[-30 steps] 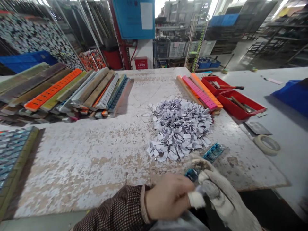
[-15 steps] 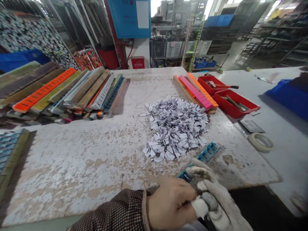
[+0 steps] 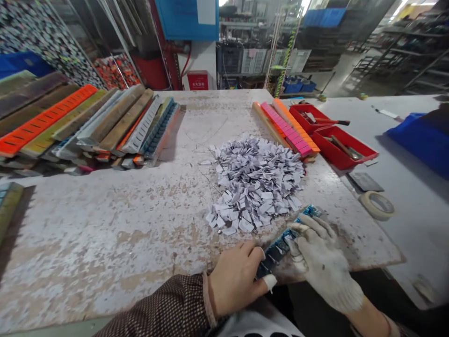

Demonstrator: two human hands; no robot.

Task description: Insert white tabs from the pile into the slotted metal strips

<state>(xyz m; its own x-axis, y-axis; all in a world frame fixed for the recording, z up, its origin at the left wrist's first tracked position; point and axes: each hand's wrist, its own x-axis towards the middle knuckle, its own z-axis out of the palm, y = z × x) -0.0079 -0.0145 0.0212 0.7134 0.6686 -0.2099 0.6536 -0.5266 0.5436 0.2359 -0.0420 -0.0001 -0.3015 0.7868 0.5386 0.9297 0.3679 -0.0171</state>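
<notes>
A long narrow strip of blue pieces [image 3: 280,243] lies slanted near the front edge of the worn white table [image 3: 122,224]. My bare left hand [image 3: 235,276] grips its near end, thumb wrapped in white tape. My right hand [image 3: 322,262], in a grey-white work glove, rests on the strip's far part with fingers curled over it. Just beyond the strip lies a heap of small white folded paper tags [image 3: 256,182].
Long colour strips in orange, green, grey and blue are stacked at the left [image 3: 91,126]. Pink and orange strips [image 3: 289,128] lie beside two red trays with tools [image 3: 336,140] at the right. A roll of tape [image 3: 377,205] sits on the grey table.
Both hands were bunched together at the strip's near end; now they have spread along it, the gloved right hand further up and the strip pressed flatter on the table.
</notes>
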